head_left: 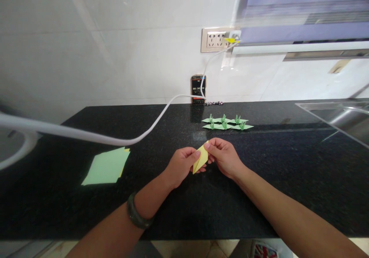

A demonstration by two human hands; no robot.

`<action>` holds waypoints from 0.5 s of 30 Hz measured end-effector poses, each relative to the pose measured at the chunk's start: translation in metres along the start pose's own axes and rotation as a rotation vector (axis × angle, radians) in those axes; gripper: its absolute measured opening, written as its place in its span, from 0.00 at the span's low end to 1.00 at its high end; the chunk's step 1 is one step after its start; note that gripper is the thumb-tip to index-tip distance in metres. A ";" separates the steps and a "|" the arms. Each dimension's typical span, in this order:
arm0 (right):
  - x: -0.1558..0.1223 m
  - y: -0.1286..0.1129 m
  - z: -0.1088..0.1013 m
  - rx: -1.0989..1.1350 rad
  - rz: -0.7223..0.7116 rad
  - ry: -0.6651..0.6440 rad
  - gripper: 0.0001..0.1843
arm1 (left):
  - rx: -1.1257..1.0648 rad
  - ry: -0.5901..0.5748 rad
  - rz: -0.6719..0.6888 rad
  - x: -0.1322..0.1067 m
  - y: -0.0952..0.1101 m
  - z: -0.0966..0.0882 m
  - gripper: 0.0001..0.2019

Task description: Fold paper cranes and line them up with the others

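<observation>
A small folded piece of yellow paper [201, 158] is held just above the black counter [259, 196], between both hands. My left hand [181, 165] pinches its lower left side with curled fingers. My right hand [223, 156] pinches its upper right tip, fingers closed on it. A dark band is on my left wrist.
Several folded green paper cranes [226, 123] lie in a cluster behind the hands. A stack of green and yellow paper sheets [106, 166] lies at the left. A phone [198, 89] showing a timer leans on the wall, its white cable [115, 138] crossing the counter. A metal sink [337, 115] is at the right.
</observation>
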State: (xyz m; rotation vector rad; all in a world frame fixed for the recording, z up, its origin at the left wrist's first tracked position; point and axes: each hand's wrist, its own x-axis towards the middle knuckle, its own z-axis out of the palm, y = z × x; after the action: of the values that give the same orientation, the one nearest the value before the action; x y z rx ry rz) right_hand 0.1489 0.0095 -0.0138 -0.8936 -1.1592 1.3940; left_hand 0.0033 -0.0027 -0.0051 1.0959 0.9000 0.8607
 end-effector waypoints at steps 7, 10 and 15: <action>-0.001 0.000 0.002 -0.028 -0.005 0.024 0.12 | -0.059 0.002 -0.006 -0.001 0.002 0.003 0.18; 0.000 0.000 0.001 -0.039 -0.017 0.039 0.12 | -0.029 -0.005 -0.019 -0.001 0.000 0.002 0.14; 0.002 0.000 -0.001 -0.007 -0.028 0.071 0.13 | -0.013 -0.004 -0.031 0.001 -0.003 -0.003 0.13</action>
State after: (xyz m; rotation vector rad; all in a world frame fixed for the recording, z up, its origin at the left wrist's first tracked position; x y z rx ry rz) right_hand 0.1493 0.0114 -0.0143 -0.9204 -1.1196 1.3262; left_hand 0.0014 -0.0011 -0.0091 1.0695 0.9044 0.8371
